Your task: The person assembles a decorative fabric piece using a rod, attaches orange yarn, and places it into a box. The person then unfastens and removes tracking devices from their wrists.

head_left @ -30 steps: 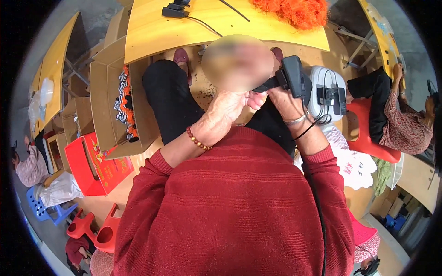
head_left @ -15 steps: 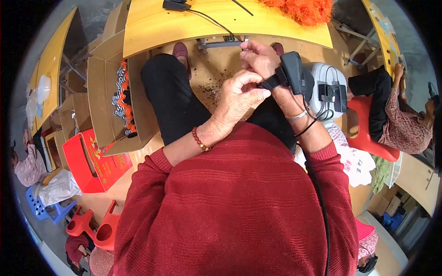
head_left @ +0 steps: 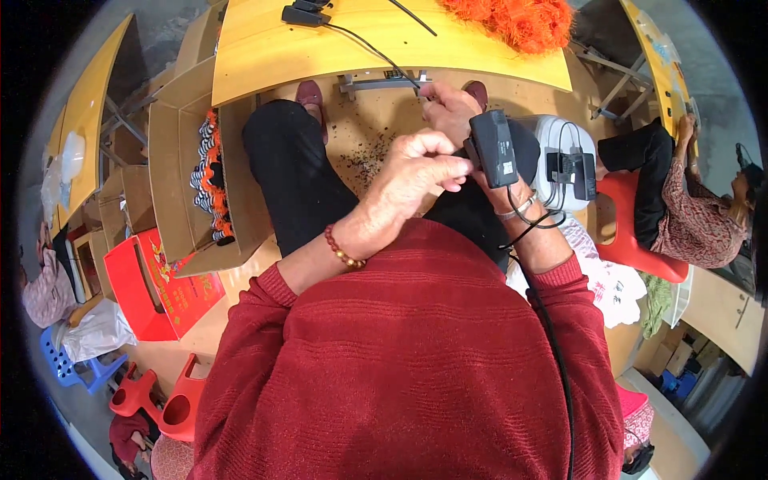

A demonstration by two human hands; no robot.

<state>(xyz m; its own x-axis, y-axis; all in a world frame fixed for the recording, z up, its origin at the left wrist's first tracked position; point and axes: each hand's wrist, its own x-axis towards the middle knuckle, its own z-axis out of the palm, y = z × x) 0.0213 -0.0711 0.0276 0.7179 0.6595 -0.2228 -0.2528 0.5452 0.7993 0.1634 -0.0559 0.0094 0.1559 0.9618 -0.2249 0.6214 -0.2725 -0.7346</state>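
A black box-shaped device (head_left: 494, 150) sits on my right wrist, its cable running along the forearm past a silver bangle. My left hand (head_left: 412, 172), with a bead bracelet (head_left: 342, 246) at its wrist, pinches the dark strap of that device between thumb and fingers; little of the strap shows. Curled just beyond is my right hand (head_left: 450, 112). A thin black cable (head_left: 372, 50) from the table runs to its fingertips, which look closed on it, though its end is hidden. Both hands are above my lap, short of the table edge.
On the yellow table (head_left: 264, 56) lie a black device (head_left: 306, 14) and orange fluffy material (head_left: 520, 24). An open cardboard box (head_left: 178, 176) with striped and orange pieces stands left, near a red box (head_left: 164, 288). Right are a white case (head_left: 552, 132) and a seated person (head_left: 696, 212).
The wrist device has turned and now shows its broad face. My right hand has come slightly nearer. My left fingers have shifted at the strap and cover more of it.
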